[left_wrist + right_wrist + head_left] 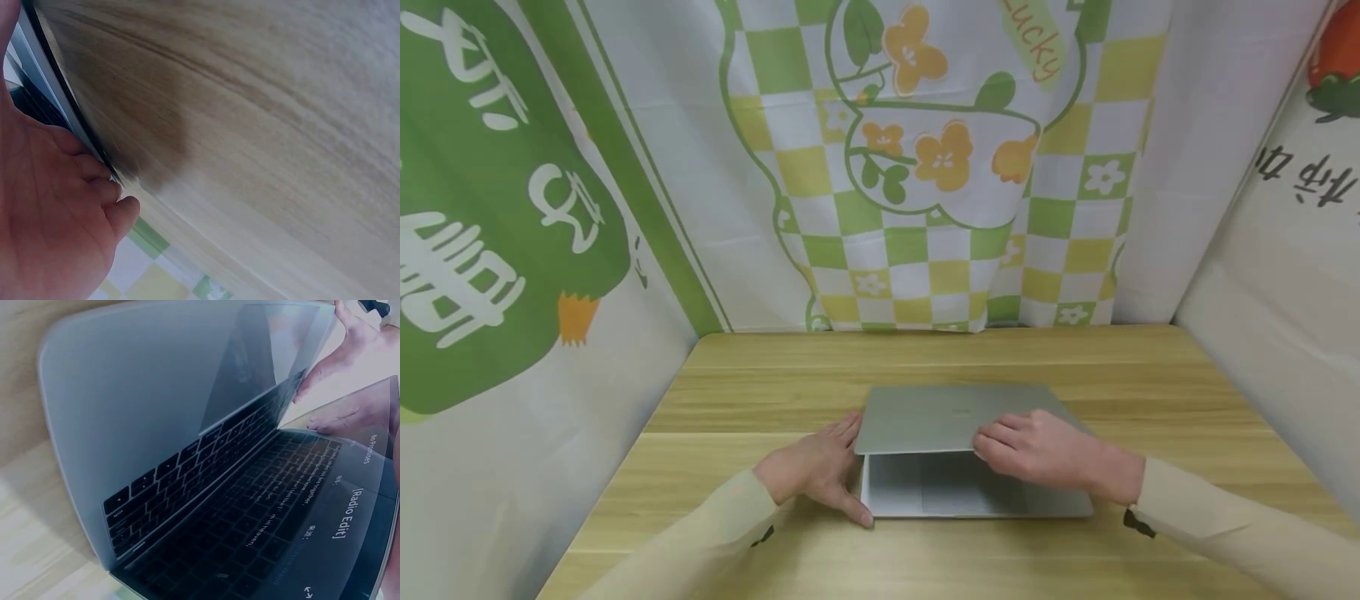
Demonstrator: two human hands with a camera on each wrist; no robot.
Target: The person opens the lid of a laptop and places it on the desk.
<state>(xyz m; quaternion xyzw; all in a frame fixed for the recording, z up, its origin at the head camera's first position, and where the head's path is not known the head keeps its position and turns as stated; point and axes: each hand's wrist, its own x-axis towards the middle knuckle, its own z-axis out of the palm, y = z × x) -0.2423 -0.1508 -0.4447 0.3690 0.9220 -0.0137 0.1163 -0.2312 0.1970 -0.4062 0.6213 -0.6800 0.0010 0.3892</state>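
A grey laptop (940, 421) lies on the table with its lid tilted partway over the base. Curled over the lid's front edge, right of its middle, are the fingers of my right hand (1041, 450), which grips that edge. My left hand (820, 467) rests along the laptop's left side, fingers extended and thumb spread to the front left corner. The left wrist view shows its palm (50, 206) against the laptop's edge. In the right wrist view, the black keyboard (181, 475) faces a dark screen (306, 519) with white text, including "Radio Edit".
The wooden table (760, 367) extends around the laptop on all sides. Behind it hangs a green and yellow checked cloth (895, 250). Printed cloth walls (647, 333) stand close at left and right.
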